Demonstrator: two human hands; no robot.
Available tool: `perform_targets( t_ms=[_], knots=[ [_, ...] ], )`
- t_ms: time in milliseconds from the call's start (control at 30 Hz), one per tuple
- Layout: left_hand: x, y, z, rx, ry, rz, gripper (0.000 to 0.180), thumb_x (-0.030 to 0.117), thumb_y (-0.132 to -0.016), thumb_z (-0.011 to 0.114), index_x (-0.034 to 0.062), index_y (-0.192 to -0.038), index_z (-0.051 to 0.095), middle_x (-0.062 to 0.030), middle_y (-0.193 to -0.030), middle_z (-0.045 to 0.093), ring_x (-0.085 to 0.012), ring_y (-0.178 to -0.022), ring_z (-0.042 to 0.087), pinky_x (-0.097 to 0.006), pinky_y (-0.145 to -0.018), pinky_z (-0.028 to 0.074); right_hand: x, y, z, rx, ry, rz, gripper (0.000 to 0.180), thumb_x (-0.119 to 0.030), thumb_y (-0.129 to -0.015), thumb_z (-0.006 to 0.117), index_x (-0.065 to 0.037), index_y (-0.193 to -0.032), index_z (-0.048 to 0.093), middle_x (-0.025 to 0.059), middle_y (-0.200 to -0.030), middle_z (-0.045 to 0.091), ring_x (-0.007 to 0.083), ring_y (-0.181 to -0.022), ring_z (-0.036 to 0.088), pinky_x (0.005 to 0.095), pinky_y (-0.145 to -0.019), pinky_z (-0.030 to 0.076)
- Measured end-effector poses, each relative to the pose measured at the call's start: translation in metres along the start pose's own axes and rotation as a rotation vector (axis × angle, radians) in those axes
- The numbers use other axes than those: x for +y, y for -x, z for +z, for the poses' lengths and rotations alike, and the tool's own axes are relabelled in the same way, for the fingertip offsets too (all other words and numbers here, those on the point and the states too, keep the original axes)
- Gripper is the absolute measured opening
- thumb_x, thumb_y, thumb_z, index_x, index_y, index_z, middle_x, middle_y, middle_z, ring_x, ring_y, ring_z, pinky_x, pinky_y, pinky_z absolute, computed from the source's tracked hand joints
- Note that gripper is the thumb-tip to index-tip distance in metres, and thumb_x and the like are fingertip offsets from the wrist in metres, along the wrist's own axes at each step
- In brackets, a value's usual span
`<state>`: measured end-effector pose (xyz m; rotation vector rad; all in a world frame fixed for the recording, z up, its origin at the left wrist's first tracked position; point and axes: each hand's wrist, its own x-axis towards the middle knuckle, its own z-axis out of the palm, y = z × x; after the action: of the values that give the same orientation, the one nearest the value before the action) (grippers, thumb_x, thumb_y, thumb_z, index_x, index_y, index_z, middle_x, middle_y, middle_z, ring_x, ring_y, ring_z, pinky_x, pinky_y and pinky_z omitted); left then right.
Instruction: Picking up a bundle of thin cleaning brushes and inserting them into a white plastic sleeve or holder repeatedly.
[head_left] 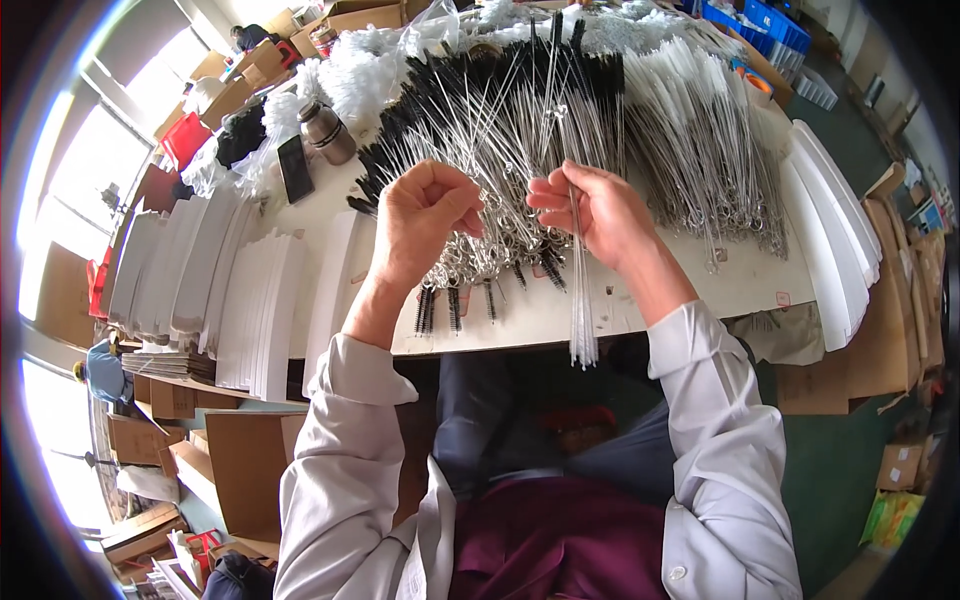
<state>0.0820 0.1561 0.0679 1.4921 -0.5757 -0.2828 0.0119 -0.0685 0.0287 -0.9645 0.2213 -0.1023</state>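
Gripping slim bundle of white brushes point(584, 335) in right hand point(608, 215), between thumb and fingers, bristled ends down past near edge of table point(740, 288). Curling left hand point(420, 212), thumb near fingertips; cannot tell whether holding anything. Facing heaped black brushes point(455, 88) beyond hands, with white heap point(690, 120) to right. Farther left: phone point(295, 168) beside flask point(327, 133).

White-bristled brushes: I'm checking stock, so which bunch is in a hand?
The small bunch hanging from the right hand; its bristles point toward the person, while the big heap lies on the right of the table, bristles pointing away.
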Motion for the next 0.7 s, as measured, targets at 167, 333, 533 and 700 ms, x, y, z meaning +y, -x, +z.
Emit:
perform_targets(
  t_ms=[167,333,533,700],
  knots=[
    [0.0,-0.005,-0.008,0.059,-0.072,0.062,0.015,-0.001,-0.095,0.061,-0.0064,-0.109,0.065,-0.0127,-0.083,0.071,-0.0152,-0.066,0.069,-0.029,-0.062,0.059,0.002,-0.018,0.006,0.053,-0.038,0.017,0.029,-0.019,-0.111,0.045,0.003,-0.098,0.059,0.0267,-0.111,0.069,0.0368,-0.107,0.072,0.0417,-0.089,0.065],
    [0.018,-0.012,-0.023,0.131,-0.415,0.04,0.026,-0.003,-0.092,0.055,-0.008,-0.114,0.068,-0.0118,-0.078,0.07,-0.0142,-0.063,0.068,-0.028,-0.058,0.058,0.007,-0.019,0.008,0.065,-0.046,-0.008,0.028,-0.019,-0.111,0.045,0.003,-0.1,0.058,0.028,-0.112,0.068,0.0392,-0.107,0.071,0.0459,-0.094,0.062],
    [0.059,-0.029,-0.038,0.127,-0.443,0.233,0.02,0.001,-0.098,0.055,-0.0053,-0.11,0.069,-0.0109,-0.088,0.071,-0.0134,-0.069,0.069,-0.028,-0.06,0.058,0.006,-0.008,0.011,0.092,-0.076,-0.029,0.026,-0.018,-0.11,0.045,0.005,-0.102,0.055,0.0275,-0.108,0.067,0.0386,-0.101,0.072,0.0474,-0.087,0.065],
    [0.104,-0.041,-0.03,0.203,-0.426,0.404,0.02,0.003,-0.102,0.054,-0.007,-0.113,0.066,-0.0138,-0.098,0.072,-0.0187,-0.078,0.073,-0.03,-0.066,0.06,0.01,0.007,0.009,0.033,-0.082,0.003,0.028,-0.02,-0.11,0.043,0.004,-0.101,0.056,0.0283,-0.11,0.067,0.0393,-0.102,0.072,0.048,-0.085,0.065]
  ],
)
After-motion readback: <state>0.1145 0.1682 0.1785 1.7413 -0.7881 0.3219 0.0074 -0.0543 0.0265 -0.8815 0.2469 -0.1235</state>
